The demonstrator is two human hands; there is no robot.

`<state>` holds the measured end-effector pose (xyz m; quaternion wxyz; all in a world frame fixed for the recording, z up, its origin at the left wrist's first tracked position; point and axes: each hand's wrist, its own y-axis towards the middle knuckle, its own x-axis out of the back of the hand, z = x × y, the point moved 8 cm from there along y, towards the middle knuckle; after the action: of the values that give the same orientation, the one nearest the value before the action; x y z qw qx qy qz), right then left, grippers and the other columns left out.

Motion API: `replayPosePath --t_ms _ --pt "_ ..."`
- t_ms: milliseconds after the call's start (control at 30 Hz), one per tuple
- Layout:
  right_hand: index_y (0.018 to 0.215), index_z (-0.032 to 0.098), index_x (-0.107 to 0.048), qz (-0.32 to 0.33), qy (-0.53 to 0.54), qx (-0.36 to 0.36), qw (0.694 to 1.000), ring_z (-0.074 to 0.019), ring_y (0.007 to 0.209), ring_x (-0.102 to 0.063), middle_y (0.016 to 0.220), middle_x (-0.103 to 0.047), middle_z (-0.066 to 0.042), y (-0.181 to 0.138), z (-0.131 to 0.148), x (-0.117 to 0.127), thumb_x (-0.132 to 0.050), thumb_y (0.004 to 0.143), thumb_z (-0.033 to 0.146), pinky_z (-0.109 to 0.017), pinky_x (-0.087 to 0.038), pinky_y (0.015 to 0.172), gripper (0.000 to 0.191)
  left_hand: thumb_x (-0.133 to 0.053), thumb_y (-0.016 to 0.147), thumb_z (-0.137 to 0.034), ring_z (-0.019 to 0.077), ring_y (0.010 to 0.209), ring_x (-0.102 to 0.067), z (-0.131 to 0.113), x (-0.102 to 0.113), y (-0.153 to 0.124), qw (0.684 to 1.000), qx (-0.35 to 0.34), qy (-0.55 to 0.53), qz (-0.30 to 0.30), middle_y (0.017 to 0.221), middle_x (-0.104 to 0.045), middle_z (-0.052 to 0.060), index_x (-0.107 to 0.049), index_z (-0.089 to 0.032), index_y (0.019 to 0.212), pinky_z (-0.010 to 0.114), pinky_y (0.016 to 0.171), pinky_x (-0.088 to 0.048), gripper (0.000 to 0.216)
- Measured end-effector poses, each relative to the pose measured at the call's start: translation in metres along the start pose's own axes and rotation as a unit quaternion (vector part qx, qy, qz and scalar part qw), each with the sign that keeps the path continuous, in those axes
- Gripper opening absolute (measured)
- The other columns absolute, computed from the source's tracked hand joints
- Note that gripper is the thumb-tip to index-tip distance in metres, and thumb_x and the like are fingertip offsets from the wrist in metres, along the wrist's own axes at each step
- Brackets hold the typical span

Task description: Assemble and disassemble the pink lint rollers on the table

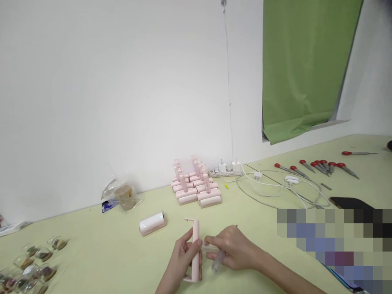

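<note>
My left hand (187, 254) is closed around the pink frame of a lint roller (196, 228), which stands upright with its end arms pointing left. My right hand (230, 250) is closed on a transparent handle (218, 261), whose lower end sticks out below the fingers. The handle's other end meets the frame's right side near my left thumb; whether the two are joined I cannot tell. Left of the frame, a white sticky-paper roll (152, 223) lies on the table. Beyond my hands stand several pink lint rollers (196, 185) with their handles up, grouped near the wall.
A power strip (226, 173) with plugs and loose white cables (269, 192) lies along the wall. Several red-handled tools (321, 166) and a dark phone (352, 202) are at the right. A bagged cup (124, 196) and several small glass-domed items (43, 254) sit at the left.
</note>
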<state>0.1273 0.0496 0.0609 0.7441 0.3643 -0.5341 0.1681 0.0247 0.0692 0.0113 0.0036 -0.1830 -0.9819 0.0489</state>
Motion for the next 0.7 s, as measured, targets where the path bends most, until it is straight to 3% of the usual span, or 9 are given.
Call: replayPosePath --t_ms 233,367,567,700 --pt "0.083 0.023 -0.06 0.051 0.05 0.05 0.996 -0.0117 0.046 -0.054 0.05 -0.061 0.001 0.007 0.015 0.001 -0.041 0.081 0.038 -0.02 -0.025 0.046 0.024 -0.06 0.064 -0.054 0.0092 0.033 -0.044 0.002 0.007 -0.012 1.0 -0.003 -0.004 0.005 0.046 -0.051 -0.006 -0.026 -0.01 0.128 0.022 0.034 -0.041 0.085" --pt "0.086 0.023 -0.058 0.017 0.003 0.008 1.0 -0.0145 0.046 -0.056 0.052 -0.064 -0.001 0.012 0.011 0.001 -0.038 0.082 0.039 -0.023 -0.021 0.044 0.026 -0.061 0.059 -0.057 0.009 0.037 -0.046 0.004 0.021 -0.01 0.998 -0.01 0.0 -0.07 0.047 -0.048 -0.008 -0.023 -0.008 0.129 0.02 0.035 -0.04 0.093" --pt "0.094 0.023 -0.057 0.015 0.02 0.057 0.998 -0.0138 0.048 -0.056 0.052 -0.063 -0.001 0.008 0.012 -0.002 -0.035 0.083 0.044 -0.023 -0.024 0.046 0.032 -0.06 0.066 -0.051 0.0095 0.034 -0.047 -0.002 0.004 -0.015 0.999 -0.018 -0.04 0.006 0.049 -0.053 -0.005 -0.028 -0.016 0.127 0.021 0.035 -0.041 0.078" --pt "0.087 0.022 -0.059 0.031 0.015 0.047 0.998 -0.0135 0.045 -0.054 0.05 -0.062 0.0 0.008 0.01 -0.001 -0.038 0.082 0.041 -0.023 -0.024 0.045 0.029 -0.061 0.064 -0.052 0.0083 0.037 -0.046 0.012 0.009 -0.012 0.999 -0.016 -0.029 -0.017 0.053 -0.05 -0.006 -0.028 -0.017 0.127 0.02 0.035 -0.039 0.08"
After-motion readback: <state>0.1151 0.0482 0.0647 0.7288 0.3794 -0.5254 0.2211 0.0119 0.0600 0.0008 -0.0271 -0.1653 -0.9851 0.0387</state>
